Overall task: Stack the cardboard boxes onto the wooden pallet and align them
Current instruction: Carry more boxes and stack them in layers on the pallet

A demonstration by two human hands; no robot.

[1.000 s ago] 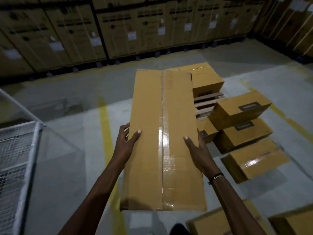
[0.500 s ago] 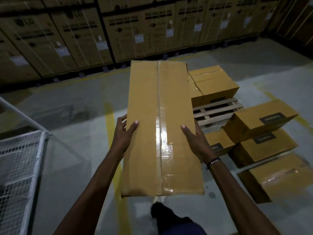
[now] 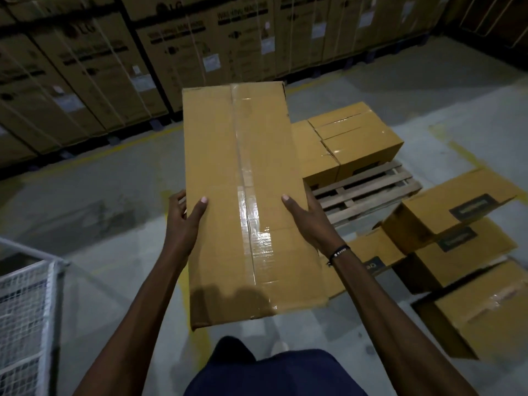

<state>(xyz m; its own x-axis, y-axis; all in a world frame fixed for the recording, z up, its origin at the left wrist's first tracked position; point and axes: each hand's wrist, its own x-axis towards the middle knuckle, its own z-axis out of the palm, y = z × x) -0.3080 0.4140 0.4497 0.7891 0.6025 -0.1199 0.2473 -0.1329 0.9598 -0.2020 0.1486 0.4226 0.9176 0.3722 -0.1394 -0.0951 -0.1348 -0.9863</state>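
A long taped cardboard box (image 3: pixel 245 172) is carried flat in front of me, above the floor. My left hand (image 3: pixel 183 221) grips its left edge and my right hand (image 3: pixel 308 221) grips its right edge, thumbs on top. Beyond it to the right lies the wooden pallet (image 3: pixel 368 190), its slats bare at the near side. Several smaller boxes (image 3: pixel 351 138) sit on the pallet's far part. The carried box hides the pallet's left side.
Loose cardboard boxes (image 3: pixel 457 221) lie piled on the floor right of the pallet, one more (image 3: pixel 485 307) nearer me. A white wire cage (image 3: pixel 25 318) stands at lower left. Tall strapped cartons (image 3: pixel 183 44) line the back wall. A yellow floor line runs under the carried box.
I have stepped closer to the pallet with the box still in both hands. The pallet and floor boxes now appear lower and nearer; my grip is unchanged.
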